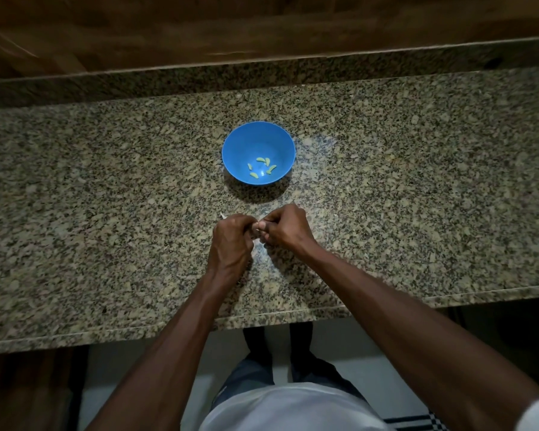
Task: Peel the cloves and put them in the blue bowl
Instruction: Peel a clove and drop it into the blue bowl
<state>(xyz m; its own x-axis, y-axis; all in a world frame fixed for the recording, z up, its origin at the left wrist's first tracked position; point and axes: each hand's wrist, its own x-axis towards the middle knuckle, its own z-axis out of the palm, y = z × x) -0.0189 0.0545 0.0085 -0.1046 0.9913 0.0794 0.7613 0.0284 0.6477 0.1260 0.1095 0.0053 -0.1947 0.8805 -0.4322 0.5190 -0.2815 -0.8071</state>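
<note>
Showing, from left to right: speckled granite countertop (91,181) spanning the view, with a wooden surface (199,26) behind it. Small pale scrap of peel (222,215) lying on the stone just beside the left knuckles. Left hand (232,241), fingers curled inward, pinching a small clove (256,227) at its tip. Clove mostly hidden between the two sets of fingertips, held just above the stone, near the front of the bowl; peeled or unpeeled cannot be told. Right hand (285,227), fingers likewise curled, thumb and fingertips closed on the same clove from the opposite side, touching the left fingertips. Blue bowl (231,150) standing upright behind the hands, apart from them, near the counter's middle. Five peeled cloves (263,167), pale yellow-green, lying loose on the bowl's floor, toward its near right side. Checked cloth (414,423) at lower right, partly cut off by the frame edge.
</note>
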